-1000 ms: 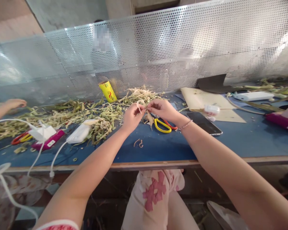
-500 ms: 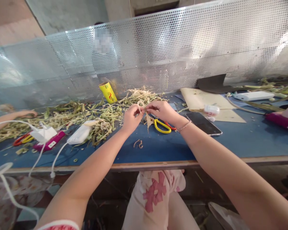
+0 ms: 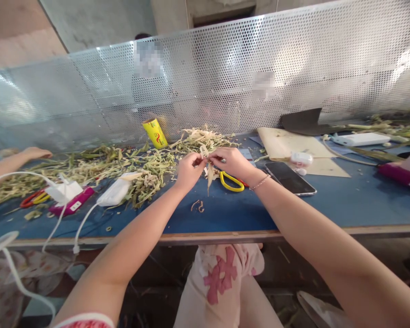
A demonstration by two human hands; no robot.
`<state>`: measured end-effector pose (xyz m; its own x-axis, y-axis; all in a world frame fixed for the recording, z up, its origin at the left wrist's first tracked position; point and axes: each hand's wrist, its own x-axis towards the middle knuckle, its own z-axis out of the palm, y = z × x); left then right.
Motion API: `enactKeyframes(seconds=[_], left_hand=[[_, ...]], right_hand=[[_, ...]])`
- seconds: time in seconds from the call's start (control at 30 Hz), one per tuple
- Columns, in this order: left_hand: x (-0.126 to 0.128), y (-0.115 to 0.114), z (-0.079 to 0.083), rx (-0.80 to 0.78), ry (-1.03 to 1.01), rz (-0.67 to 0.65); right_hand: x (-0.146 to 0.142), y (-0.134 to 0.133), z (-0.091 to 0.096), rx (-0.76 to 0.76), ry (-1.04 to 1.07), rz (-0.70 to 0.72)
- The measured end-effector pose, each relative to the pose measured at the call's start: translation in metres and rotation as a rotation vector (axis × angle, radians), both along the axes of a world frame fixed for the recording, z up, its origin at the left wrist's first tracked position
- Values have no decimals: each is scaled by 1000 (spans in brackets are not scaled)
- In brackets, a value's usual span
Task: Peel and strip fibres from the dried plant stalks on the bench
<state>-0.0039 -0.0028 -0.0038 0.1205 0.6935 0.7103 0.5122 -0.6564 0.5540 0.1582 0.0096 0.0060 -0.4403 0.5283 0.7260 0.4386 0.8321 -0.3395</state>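
Observation:
My left hand (image 3: 187, 171) and my right hand (image 3: 231, 162) meet above the blue table (image 3: 345, 200), both pinched on a pale plant strip (image 3: 208, 171) that hangs down between them. Its upper end curls above my fingers. Yellow-handled scissors (image 3: 230, 181) lie on the table just under my right hand. Small curled peel scraps (image 3: 198, 206) lie in front of my hands. A heap of green and pale stalk peelings (image 3: 123, 166) spreads to the left and behind my hands.
A yellow roll (image 3: 155, 133) leans at the perforated metal screen (image 3: 259, 68). A phone (image 3: 290, 177), white earbud case (image 3: 301, 158) and cardboard sheet (image 3: 287, 141) lie right. White chargers (image 3: 114, 192) with cables lie left. Another person's hand (image 3: 34, 152) rests far left.
My hands have dropped slightly and the strip hangs a little lower. The other person's hand at far left has shifted to the right along the heap.

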Motion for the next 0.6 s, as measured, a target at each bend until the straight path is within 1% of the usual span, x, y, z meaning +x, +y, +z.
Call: enactKeyframes(seconds=[0.2,0.4,0.6], left_hand=[[2,1,0,-64,-68,-61],[2,3,-3,-127,-121,-90],[3,3,-3,-235,-213,-181]], right_hand=[[-3,1,-3,-40,41,-38],[-6,0,-4,-91,101,-57],[-6,-2,-3,-68,96,-68]])
